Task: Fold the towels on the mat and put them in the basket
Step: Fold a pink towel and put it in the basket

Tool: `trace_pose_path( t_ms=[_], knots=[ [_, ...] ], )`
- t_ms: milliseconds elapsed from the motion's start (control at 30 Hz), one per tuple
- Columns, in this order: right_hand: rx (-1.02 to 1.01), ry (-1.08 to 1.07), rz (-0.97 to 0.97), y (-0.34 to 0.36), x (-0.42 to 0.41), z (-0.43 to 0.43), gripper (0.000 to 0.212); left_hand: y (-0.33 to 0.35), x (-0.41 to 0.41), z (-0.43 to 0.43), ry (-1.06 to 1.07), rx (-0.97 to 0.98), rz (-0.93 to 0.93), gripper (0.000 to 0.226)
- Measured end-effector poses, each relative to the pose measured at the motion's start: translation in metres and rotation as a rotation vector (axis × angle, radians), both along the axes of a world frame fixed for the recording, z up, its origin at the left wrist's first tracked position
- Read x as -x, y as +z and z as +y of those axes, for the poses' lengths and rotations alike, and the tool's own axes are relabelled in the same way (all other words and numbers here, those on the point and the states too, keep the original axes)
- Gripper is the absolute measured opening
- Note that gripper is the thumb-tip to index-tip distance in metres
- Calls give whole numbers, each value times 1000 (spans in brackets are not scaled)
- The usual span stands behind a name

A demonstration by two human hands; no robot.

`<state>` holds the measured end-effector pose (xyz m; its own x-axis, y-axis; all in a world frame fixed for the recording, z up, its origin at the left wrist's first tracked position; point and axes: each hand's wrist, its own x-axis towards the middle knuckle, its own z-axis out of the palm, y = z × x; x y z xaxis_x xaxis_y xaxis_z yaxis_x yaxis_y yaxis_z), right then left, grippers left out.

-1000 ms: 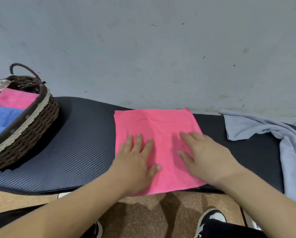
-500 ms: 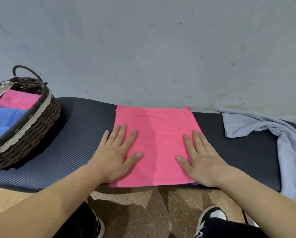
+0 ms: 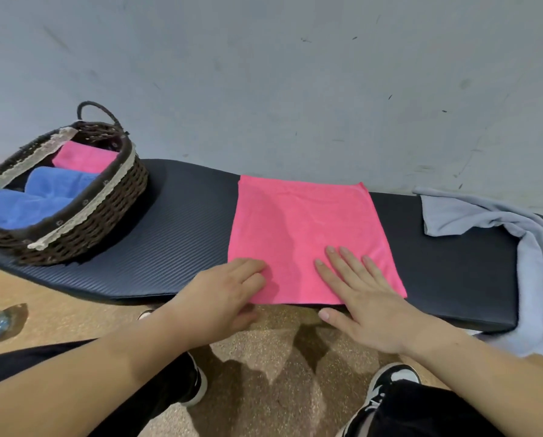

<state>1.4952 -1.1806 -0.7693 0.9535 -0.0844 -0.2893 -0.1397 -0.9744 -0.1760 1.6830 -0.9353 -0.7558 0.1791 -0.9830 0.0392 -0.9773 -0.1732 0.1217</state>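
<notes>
Basket (image 3: 84, 212) is holding folded towels (image 3: 43, 197); left hand (image 3: 223, 298) grip is pinching pink towel (image 3: 301, 222) corner, right hand (image 3: 368, 304) is pressing flat; grey towel (image 3: 472, 216) is waiting.

Pink towel (image 3: 308, 228) flat on mat (image 3: 175, 241); basket (image 3: 106, 222) at left.

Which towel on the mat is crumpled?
The grey towel at the right end of the mat: bunched and hanging over the edge, while the pink towel lies flat.
</notes>
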Motion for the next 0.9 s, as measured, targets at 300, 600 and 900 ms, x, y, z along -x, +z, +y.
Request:
trace_pose_path(
  t_ms=[300, 600, 900],
  knots=[
    [-45, 26, -152, -4, 1, -22, 80, 9, -15, 9, 116, 181, 217, 28],
    [-213, -263, -256, 38, 21, -55, 51, 38, -34, 8, 407, 271, 405, 21],
    [-743, -386, -119, 81, 40, -70, 7, 55, -36, 16, 385, 149, 822, 12]
  ],
)
